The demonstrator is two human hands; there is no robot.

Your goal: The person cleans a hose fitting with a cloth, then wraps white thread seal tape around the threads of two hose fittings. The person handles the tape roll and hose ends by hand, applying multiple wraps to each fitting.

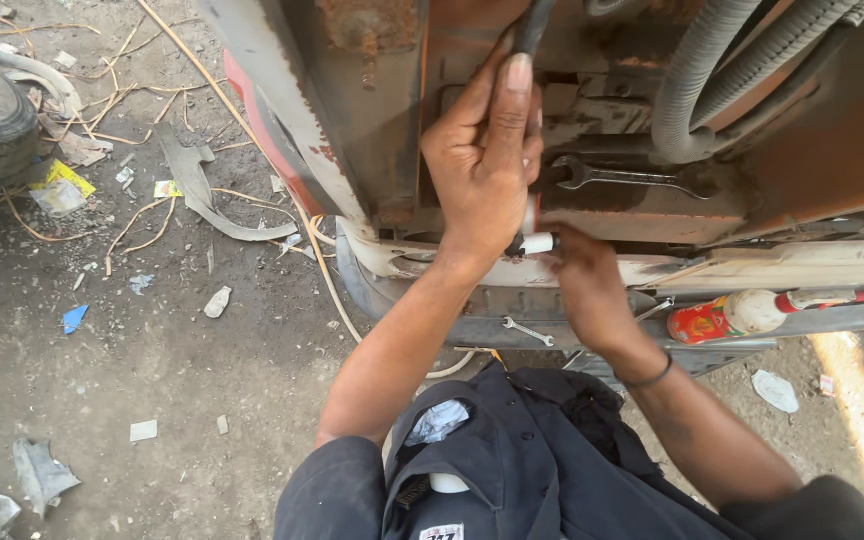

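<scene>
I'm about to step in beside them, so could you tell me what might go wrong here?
The spanner lies loose on the rusty ledge and could get knocked off. The plastic bottle lies on its side on the lower rail and could roll. The left hand grips a black hose close to rusty metal edges that might scrape it.

Corrugated hoses (pixel 712 70) and a spanner (pixel 632 178) crowd the right; open ground (pixel 152 380) lies left.

hose (pixel 530 25) cut off at top, right hand (pixel 582 285) fingertips hidden
</scene>
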